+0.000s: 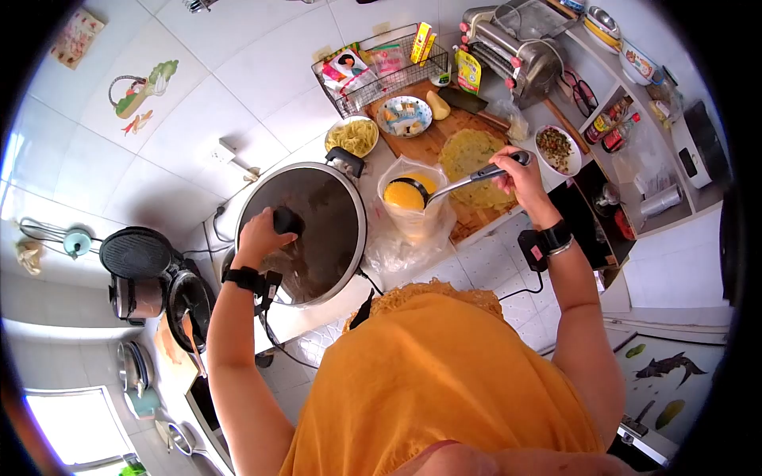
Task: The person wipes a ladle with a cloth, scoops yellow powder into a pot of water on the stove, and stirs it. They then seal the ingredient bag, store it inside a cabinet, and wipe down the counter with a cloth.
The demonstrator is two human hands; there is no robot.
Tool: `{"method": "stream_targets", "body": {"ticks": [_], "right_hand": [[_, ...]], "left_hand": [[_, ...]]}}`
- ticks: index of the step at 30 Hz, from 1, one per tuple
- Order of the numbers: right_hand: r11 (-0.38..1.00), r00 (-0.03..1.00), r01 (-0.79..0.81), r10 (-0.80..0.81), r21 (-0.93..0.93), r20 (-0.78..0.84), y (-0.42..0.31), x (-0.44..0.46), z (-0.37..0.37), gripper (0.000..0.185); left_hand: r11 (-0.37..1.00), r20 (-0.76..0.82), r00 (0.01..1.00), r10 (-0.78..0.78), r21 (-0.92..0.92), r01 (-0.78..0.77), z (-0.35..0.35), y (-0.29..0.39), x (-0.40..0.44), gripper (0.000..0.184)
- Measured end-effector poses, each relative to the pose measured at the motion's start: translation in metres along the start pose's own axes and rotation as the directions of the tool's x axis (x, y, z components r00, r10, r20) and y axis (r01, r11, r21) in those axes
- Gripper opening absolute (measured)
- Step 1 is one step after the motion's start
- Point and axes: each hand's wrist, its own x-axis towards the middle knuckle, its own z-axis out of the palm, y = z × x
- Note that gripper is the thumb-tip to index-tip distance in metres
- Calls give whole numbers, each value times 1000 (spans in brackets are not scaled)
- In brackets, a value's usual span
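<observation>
My left hand (263, 236) is closed around the black knob (287, 222) of a large dark glass lid (317, 202), which covers a wide round pan. My right hand (520, 176) grips the grey handle of a ladle (468, 181). The ladle's bowl, heaped with yellow grains (405, 195), is at the mouth of a container lined with a clear plastic bag (413, 226). More yellow shows inside that bag. Beside the ladle, a thin yellow-green pancake (468, 159) lies on a wooden cutting board (413, 147).
Behind the board stand a patterned plate (403, 117), a bowl of pale shreds (352, 138) and a wire basket (379, 75). A cleaver (463, 99) lies near a pasta machine (508, 51). To the right is a bowl of chopped food (558, 151); an open electric griddle (186, 297) stands left.
</observation>
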Motion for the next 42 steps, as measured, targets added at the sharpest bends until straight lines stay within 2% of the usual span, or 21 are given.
{"method": "stream_targets", "body": {"ticks": [2, 5, 8, 11, 13, 14, 15, 18, 19, 21, 23, 24, 25, 26, 30, 32, 33, 35, 39, 41, 42], "right_hand": [[999, 1000, 6, -6, 33, 1, 0, 0, -2, 17], [998, 998, 56, -56, 11, -18, -10, -1, -3, 17], [998, 997, 56, -57, -18, -56, -22, -3, -4, 16], [997, 995, 68, -69, -23, -65, -30, -5, -7, 16], [999, 997, 49, -49, 3, -65, -28, -3, -12, 16], [999, 997, 32, -30, 31, -65, -27, -2, -13, 16], [999, 998, 31, -29, 30, -63, -28, -2, -13, 16], [999, 995, 38, -36, 19, -90, -34, -4, -14, 17], [999, 996, 46, -45, 16, -73, -35, -3, -16, 17], [999, 998, 50, -49, 12, -47, -39, -3, -15, 17], [999, 998, 49, -49, -5, -49, -46, -3, -11, 17], [998, 998, 58, -58, 1, -30, -48, -1, -11, 17], [997, 997, 73, -73, -17, -30, -52, -1, -8, 17], [998, 998, 59, -60, -11, -28, -56, 1, -5, 17], [996, 994, 90, -91, 6, 54, -79, 11, 8, 17], [994, 990, 108, -107, -3, 89, -87, 15, 27, 17], [995, 991, 96, -96, 4, 89, -90, 17, 39, 17], [997, 991, 73, -73, 4, 110, -86, 19, 63, 17], [989, 972, 130, -113, -69, 207, -61, 8, 120, 16], [982, 965, 123, -86, -140, 248, -55, -8, 150, 14], [982, 951, 140, -99, -125, 292, -46, -14, 161, 13]], "left_hand": [[999, 36, 999, -33, 25, 32, 0, 2, -1, 68], [996, -32, 999, 30, 83, -27, 4, -2, 2, 66], [998, -50, 998, 33, 64, -30, -1, -5, 0, 50], [997, -108, 992, 68, -17, -70, -16, -11, -3, 46], [968, -126, 992, 8, -247, -39, -29, -20, -5, 45], [968, -234, 970, 72, -217, -125, -31, -31, -6, 37], [968, -234, 970, 70, -219, -123, -35, -39, -8, 37], [697, -152, 984, -97, -716, -42, -49, -47, -24, 19], [696, -150, 984, -99, -717, -39, -51, -48, -33, 19], [365, -150, 966, -208, -929, -66, -49, -52, -50, 24], [121, -302, 929, -213, -952, -282, -18, -72, -54, 33], [-11, -307, 922, -235, -948, -319, -5, -75, -58, 34], [582, -521, 849, -86, -718, -381, 6, -85, -64, 33], [939, -696, 715, 69, -198, -283, 16, -95, -71, 39], [939, -651, 749, -125, -321, -122, 1, -59, -112, 41], [952, -667, 698, -261, -296, 73, 8, -60, -121, 40], [950, -668, 692, -272, -301, 84, 12, -63, -123, 40], [866, -649, 637, -415, -497, 57, 28, -71, -128, 40], [914, -735, 546, -402, -358, 192, 66, -104, -141, 37], [729, -565, 624, -539, -684, 10, 74, -116, -151, 41], [726, -560, 622, -547, -687, 19, 74, -117, -158, 41]]}}
